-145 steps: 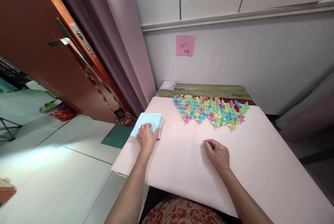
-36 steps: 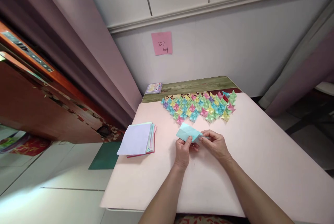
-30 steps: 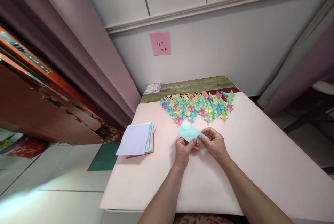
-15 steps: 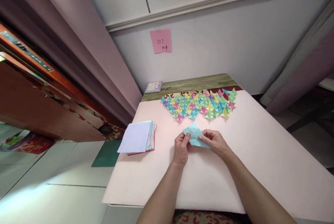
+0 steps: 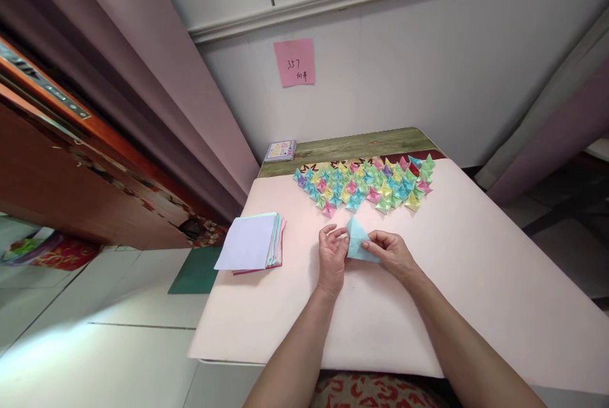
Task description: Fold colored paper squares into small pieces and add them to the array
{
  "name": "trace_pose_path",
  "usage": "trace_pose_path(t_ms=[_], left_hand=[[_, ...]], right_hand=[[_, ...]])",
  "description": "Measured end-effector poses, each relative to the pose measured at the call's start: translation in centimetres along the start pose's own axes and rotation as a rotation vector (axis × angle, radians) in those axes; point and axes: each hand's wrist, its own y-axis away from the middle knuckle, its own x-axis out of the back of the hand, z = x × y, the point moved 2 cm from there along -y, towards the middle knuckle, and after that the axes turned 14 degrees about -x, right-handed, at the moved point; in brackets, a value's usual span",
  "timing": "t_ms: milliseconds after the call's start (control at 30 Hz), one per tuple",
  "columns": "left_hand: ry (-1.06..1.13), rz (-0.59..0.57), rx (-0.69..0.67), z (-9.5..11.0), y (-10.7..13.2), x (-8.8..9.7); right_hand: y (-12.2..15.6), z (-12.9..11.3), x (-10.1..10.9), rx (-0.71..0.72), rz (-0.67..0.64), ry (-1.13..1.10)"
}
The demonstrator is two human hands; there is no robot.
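A light blue sheet of origami paper (image 5: 358, 247), creased and partly folded, is held up just above the table between my hands. My right hand (image 5: 387, 252) pinches its right side, thumb on top and fingers beneath. At the sheet's left edge, my left hand (image 5: 332, 254) has thumb and fingertips against the paper, the other fingers loosely bent and a little apart. How firmly it grips there is partly hidden. Beyond my hands stand rows of small folded paper pieces (image 5: 354, 186) in blue, green, yellow, pink and purple.
A stack of coloured paper squares (image 5: 250, 243), lilac on top, lies on the left of the pale pink table (image 5: 285, 325). A small pile of printed packs (image 5: 280, 150) sits at the back left corner. A pink note (image 5: 294, 62) hangs on the wall.
The left corner of the blue sheet has been folded back, so it looks narrower. My left thumb has moved off its face to the left edge. The view has tilted slightly down.
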Motion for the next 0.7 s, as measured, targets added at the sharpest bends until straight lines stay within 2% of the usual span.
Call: trace_pose_path(t_ms=[100,267,400,567,700], left_hand=[[-0.071,-0.006,-0.046,0.16,-0.02,0.08],[-0.236,-0.090,-0.138,0.75,-0.01,-0.16],[-0.121,-0.166,0.008,0.53,0.33,-0.70],[-0.096,-0.163,0.122,0.15,0.56,-0.59],[-0.128,-0.293,0.166,0.12,0.68,-0.52]], right_hand=[[0.03,-0.02,-0.05,-0.009,0.013,-0.003],[0.09,-0.24,-0.09,0.001,0.082,-0.057],[-0.01,-0.13,-0.17,0.018,0.123,-0.067],[-0.06,-0.23,0.16,0.012,0.151,-0.094],[0.12,-0.49,0.34,-0.062,0.014,-0.169]])
